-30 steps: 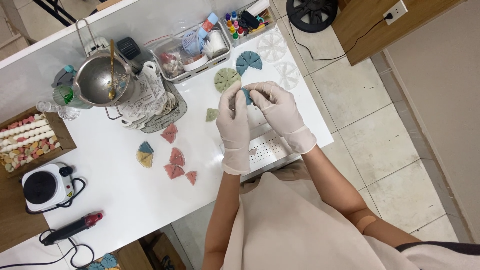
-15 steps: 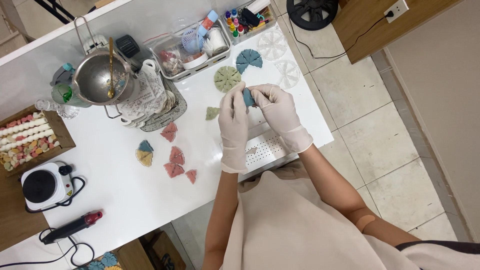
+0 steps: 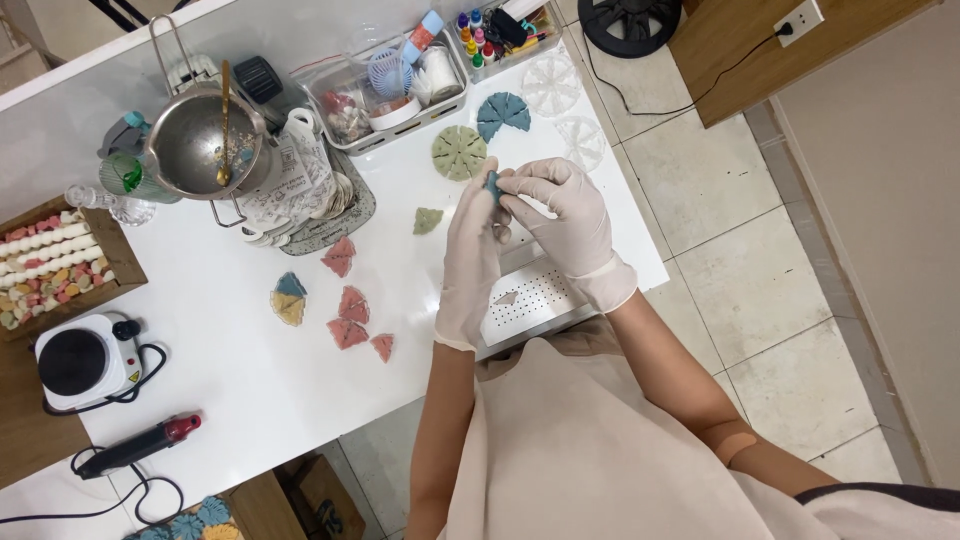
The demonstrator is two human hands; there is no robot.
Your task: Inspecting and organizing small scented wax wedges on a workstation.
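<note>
Both hands wear white gloves and meet above the white table [image 3: 230,380]. My left hand [image 3: 472,245] and my right hand [image 3: 560,215] pinch a small blue wedge-shaped piece [image 3: 492,186] between their fingertips. Just beyond them lie a round green segmented disc [image 3: 459,153] and a blue disc with a wedge missing [image 3: 503,113]. A single green wedge [image 3: 427,220] rests left of my left hand. Under my wrists sits a white perforated tray [image 3: 530,300].
Pink wedges [image 3: 348,315] and a blue-yellow one [image 3: 289,298] lie mid-table. A metal pot with a spoon [image 3: 205,145], a clear bin of supplies [image 3: 395,85], small dye bottles [image 3: 478,25], a wooden box of sweets-like pieces [image 3: 45,270], a hot plate [image 3: 80,360] and a heat tool [image 3: 140,445] surround them.
My hands have shifted slightly while still working the blue wedge between the fingertips. Nothing else on the table has moved.
</note>
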